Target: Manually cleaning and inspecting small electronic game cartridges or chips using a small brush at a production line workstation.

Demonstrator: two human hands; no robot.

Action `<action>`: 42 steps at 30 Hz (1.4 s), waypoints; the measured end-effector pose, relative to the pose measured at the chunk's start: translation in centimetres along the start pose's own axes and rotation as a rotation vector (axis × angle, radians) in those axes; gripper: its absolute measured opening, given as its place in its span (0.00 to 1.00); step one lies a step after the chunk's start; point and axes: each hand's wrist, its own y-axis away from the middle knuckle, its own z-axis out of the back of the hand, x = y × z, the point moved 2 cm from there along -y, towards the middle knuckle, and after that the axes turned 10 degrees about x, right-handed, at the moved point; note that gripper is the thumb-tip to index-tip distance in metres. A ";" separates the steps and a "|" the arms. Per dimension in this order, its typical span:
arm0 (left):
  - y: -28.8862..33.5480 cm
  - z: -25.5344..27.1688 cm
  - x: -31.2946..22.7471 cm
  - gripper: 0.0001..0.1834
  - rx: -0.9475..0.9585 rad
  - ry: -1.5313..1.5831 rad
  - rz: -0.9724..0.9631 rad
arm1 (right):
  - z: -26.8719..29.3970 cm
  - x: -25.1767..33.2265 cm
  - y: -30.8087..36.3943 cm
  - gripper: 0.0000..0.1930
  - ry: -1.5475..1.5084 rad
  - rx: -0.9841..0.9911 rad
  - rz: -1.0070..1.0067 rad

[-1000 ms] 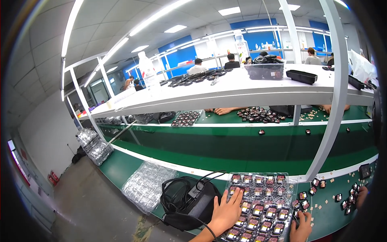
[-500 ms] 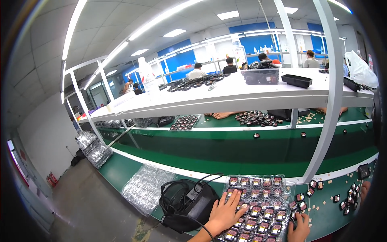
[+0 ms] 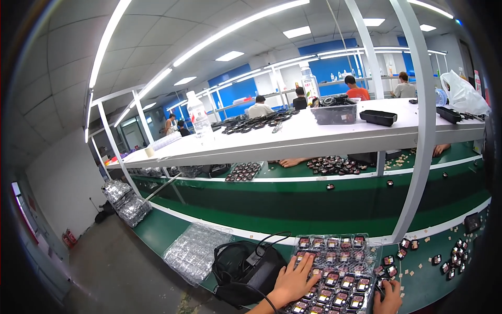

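A clear plastic tray [image 3: 374, 250] lies on the green bench, filled with rows of small black square parts [image 3: 331, 279] with pale labels on them. My left hand [image 3: 293, 283] rests flat on the tray's left side, fingers stretched over the parts. At the tray's right edge, my right hand [image 3: 389, 300] has its fingers bent round a small black part [image 3: 380, 284], mostly hidden by the fingers. Loose black parts [image 3: 388, 260] lie just beyond that hand, among small tan chips [image 3: 411, 272].
A black bag with cables [image 3: 246, 267] sits left of the tray, beside stacked clear trays [image 3: 196, 251]. More loose parts [image 3: 456, 257] lie at far right. A white post [image 3: 418, 157] and raised shelf [image 3: 293, 142] stand ahead. Other people [image 3: 356, 90] sit beyond.
The view has shifted slightly, moving the scene a little. Both hands keep nearly the same places, and the hand at the far right edge is no longer seen.
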 end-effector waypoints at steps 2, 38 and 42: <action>-0.1 -0.1 0.0 0.45 0.005 0.019 0.017 | -0.2 -0.1 -0.1 0.21 0.040 -0.019 0.005; 10.2 -4.6 -12.6 0.38 0.308 2.113 -0.536 | 4.0 5.1 6.4 0.35 -0.758 0.038 0.558; 10.5 -4.9 -11.9 0.34 -0.350 1.376 -0.793 | 3.2 5.4 6.8 0.24 -0.938 0.184 0.354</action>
